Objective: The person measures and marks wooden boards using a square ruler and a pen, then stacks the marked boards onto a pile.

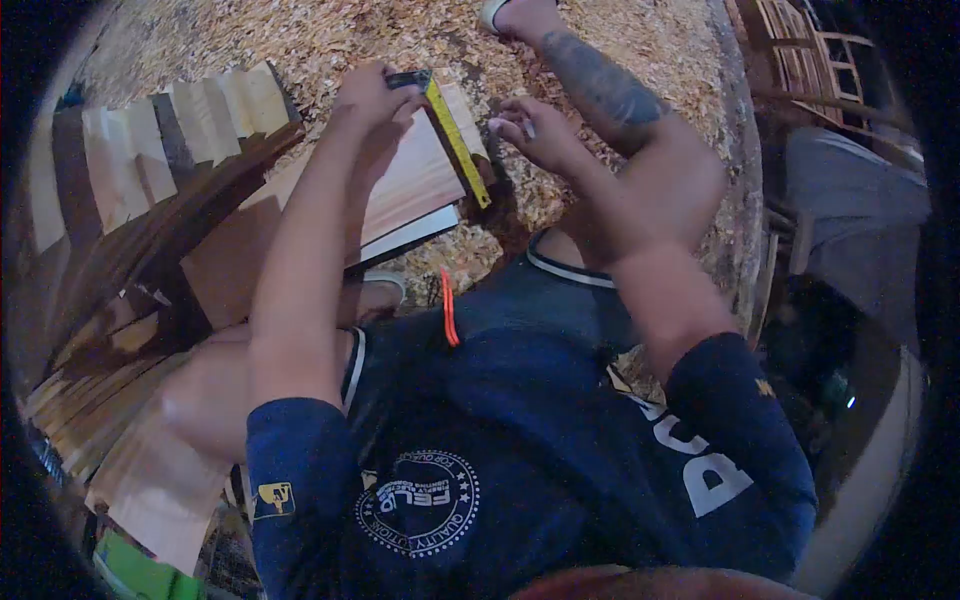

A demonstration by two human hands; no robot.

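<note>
My left hand (372, 97) is closed on the dark stock of a try square (457, 145) at the far end of a wooden board (415, 170). The yellow marked blade of the square lies across the board near its right end. Just right of the blade, my right hand (540, 132) hovers with its fingers curled together. A small pale thing shows between them, too small to name. Under the board's near edge a white strip (410, 237) is visible.
Wood shavings (250, 40) cover the ground. Several wood pieces (130, 150) lie in a row at left, near a dark beam (150, 235). An orange drawstring (448, 310) hangs at my waist. Slatted wooden frames (800, 50) stand at upper right; a green object (140, 572) sits at lower left.
</note>
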